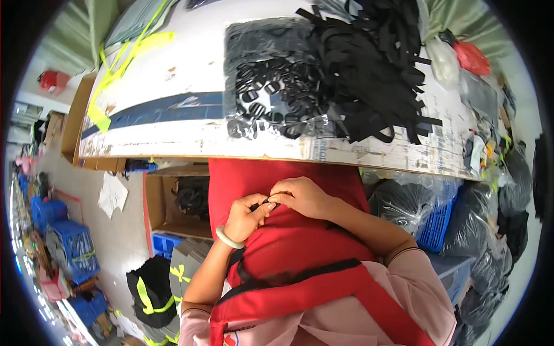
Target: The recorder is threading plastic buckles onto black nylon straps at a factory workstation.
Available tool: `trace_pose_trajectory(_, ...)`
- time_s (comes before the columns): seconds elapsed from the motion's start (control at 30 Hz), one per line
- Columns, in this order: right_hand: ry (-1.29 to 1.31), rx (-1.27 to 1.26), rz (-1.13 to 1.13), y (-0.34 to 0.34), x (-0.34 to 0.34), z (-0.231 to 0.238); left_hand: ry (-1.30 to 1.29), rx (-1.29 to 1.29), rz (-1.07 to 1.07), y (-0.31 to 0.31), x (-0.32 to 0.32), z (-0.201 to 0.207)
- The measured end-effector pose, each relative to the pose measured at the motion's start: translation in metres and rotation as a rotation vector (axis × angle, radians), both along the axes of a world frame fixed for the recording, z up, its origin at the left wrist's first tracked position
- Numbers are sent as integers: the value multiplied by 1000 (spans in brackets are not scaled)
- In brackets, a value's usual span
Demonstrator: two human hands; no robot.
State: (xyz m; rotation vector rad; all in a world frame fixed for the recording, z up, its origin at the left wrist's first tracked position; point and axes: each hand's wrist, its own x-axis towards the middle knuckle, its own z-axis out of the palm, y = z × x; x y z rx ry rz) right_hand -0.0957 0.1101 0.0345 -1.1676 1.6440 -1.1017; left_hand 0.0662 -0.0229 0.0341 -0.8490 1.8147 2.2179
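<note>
Over the red apron (pixel 311 242) on my lap, both hands meet with fingers pinched together. My left hand (pixel 245 220), with a pale bangle at its wrist, and my right hand (pixel 303 196) grip a small black strap piece (pixel 255 206) between them. Most of it is hidden by the fingers, so whether a buckle is on it I cannot tell. Ahead on the white table (pixel 173 135) lies a clear plastic bag (pixel 271 37) with many small black plastic buckles (pixel 271 87). Right of the bag is a heaped pile of black webbing straps (pixel 375 69).
Neon-yellow strips (pixel 121 63) lie at the table's left. Below the table edge stands a cardboard box (pixel 164 202) with black items. To the right are a blue crate (pixel 435 222) and dark plastic bags (pixel 470 216). Black and grey fabric bundles (pixel 153 291) sit at lower left.
</note>
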Motion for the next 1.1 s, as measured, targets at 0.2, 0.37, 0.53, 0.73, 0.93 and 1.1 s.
trace_pose_trajectory(0.2, 399, 3, -558, 64, -57, 35, 33, 327, 201, 0, -11, -14)
trace_pose_trajectory(0.37, 894, 25, -630, 87, -122, 20, 0, 415, 271, 2, -18, -19)
trace_pose_trajectory(0.53, 897, -160, -684, 92, -116, 13, 23, 423, 229, 4, -21, -13)
trace_pose_trajectory(0.73, 801, -581, -304, 61, -32, 72, 71, 404, 240, 4, -18, -10)
trace_pose_trajectory(0.93, -217, -80, -279, 26, 6, 63, 210, 239, 260, 15, -29, 11)
trace_pose_trajectory(1.1, -670, 173, -273, 15, -1, 53, 256, 118, 329, 21, -25, 13)
